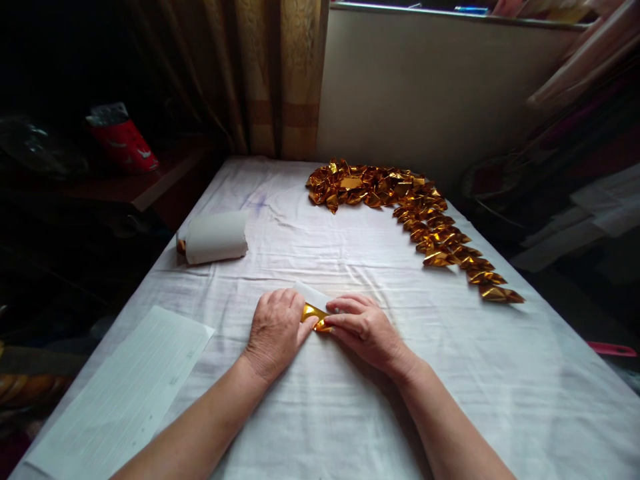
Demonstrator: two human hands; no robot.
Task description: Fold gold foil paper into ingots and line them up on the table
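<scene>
Between my two hands lies a small piece of gold foil paper point(315, 312), partly folded, its pale white side point(311, 294) showing beyond the gold strip. My left hand point(277, 321) presses its left end against the cloth, thumb on the gold and fingers curled over the far edge. At the right end, my right hand point(364, 327) pinches the foil between thumb and fingers. Some fingertips and the paper's underside are hidden. Farther back on the right, many folded gold foil pieces point(440, 230) lie in a curving row that ends in a heap.
A white cloth point(280, 407) covers the table. Lined paper sheets point(125, 393) lie at the left edge. Behind them is a white roll point(215, 237) with gold at its end. A red cup point(125, 143) stands on a dark side table; a curtain point(280, 80) hangs behind.
</scene>
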